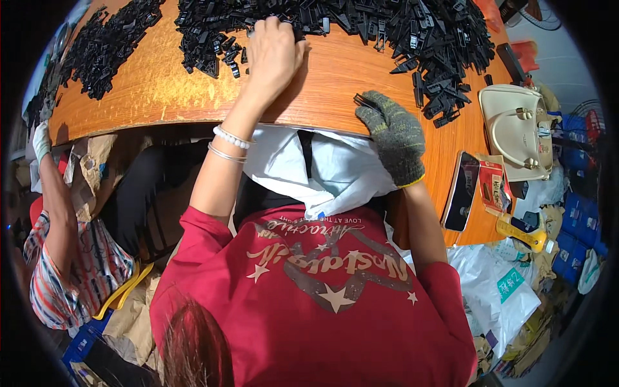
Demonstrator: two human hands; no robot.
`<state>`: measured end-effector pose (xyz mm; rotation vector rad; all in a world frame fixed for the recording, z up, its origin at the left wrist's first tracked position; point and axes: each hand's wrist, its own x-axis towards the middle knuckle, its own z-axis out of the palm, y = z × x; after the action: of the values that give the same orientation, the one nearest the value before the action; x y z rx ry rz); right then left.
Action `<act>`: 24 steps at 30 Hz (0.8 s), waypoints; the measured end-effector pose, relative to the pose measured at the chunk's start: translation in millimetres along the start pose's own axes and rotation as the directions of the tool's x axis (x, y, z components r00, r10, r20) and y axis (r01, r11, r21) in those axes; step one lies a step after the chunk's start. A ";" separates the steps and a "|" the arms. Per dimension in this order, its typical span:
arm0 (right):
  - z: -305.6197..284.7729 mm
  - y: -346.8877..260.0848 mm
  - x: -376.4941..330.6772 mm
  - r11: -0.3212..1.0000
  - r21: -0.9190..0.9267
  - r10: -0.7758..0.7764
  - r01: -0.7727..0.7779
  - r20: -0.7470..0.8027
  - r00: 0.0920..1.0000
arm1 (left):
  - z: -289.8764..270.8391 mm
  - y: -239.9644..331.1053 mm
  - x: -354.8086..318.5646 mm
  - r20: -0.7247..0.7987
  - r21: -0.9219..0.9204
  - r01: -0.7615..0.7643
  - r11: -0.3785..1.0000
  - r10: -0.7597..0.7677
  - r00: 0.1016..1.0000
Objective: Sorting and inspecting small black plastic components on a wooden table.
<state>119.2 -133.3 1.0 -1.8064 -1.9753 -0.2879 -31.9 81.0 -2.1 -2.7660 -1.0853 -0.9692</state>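
My bare left hand (274,55), with a white bead bracelet and a bangle at the wrist, reaches to the near edge of a large pile of small black plastic parts (419,39). Its fingers curl downward, and their tips are hidden among the parts. My right hand (394,138) wears a dark grey knitted glove with a yellow cuff edge. It rests at the table's near edge, its thumb and fingers pinching a small black plastic part (363,100). White cloth or plastic sheeting (348,168) hangs below the edge, over my lap.
A second pile of black parts (113,45) lies far left on the wooden table (329,90). To the right are a phone (461,191), a red packet (493,184), a cream handbag (516,132) and a yellow roll-like item (521,232). A co-worker's gloved hand (42,140) is at the left edge.
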 end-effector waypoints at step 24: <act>4.1 6.8 -2.9 0.998 0.052 0.029 -0.023 -0.109 0.994 | 16.4 68.7 -11.3 -0.039 -0.155 -0.287 0.945 0.284 0.958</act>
<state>125.2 -133.3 -4.9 -1.7454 -1.8659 -0.3195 13.2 25.8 -7.8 -2.9215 -0.6014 -1.0774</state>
